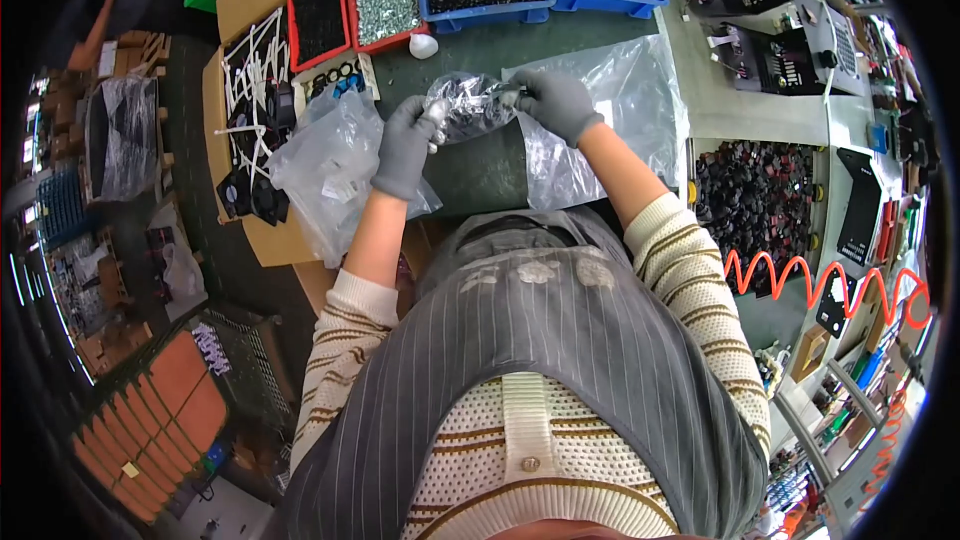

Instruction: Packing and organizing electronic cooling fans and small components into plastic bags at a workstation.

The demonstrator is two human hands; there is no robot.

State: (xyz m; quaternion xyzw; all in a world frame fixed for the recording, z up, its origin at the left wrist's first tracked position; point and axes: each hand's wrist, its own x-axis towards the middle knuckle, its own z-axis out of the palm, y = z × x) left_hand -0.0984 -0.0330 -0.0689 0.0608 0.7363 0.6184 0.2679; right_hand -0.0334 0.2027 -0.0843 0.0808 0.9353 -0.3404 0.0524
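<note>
Both my hands wear grey gloves with pale fingertips. Between them, above the green bench top (pixel 480 172), is a small clear plastic bag (pixel 472 116) with dark contents that I cannot make out. My left hand (pixel 405 146) grips the bag's left end, and my right hand (pixel 556 103) pinches its upper right edge. A large clear plastic bag (pixel 630 90) lies flat on the bench under and beyond my right hand. Left of my left hand, a crumpled translucent bag (pixel 334 154) hangs over the bench edge and partly covers an open cardboard box.
The cardboard box (pixel 259 240) holds black fans (pixel 251 195) and white strips. Red bins (pixel 321 19) and blue bins (pixel 487 15) of small parts line the back. At right are black panels (pixel 772 64), a heap of dark parts (pixel 757 202) and an orange coiled hose (pixel 817 285).
</note>
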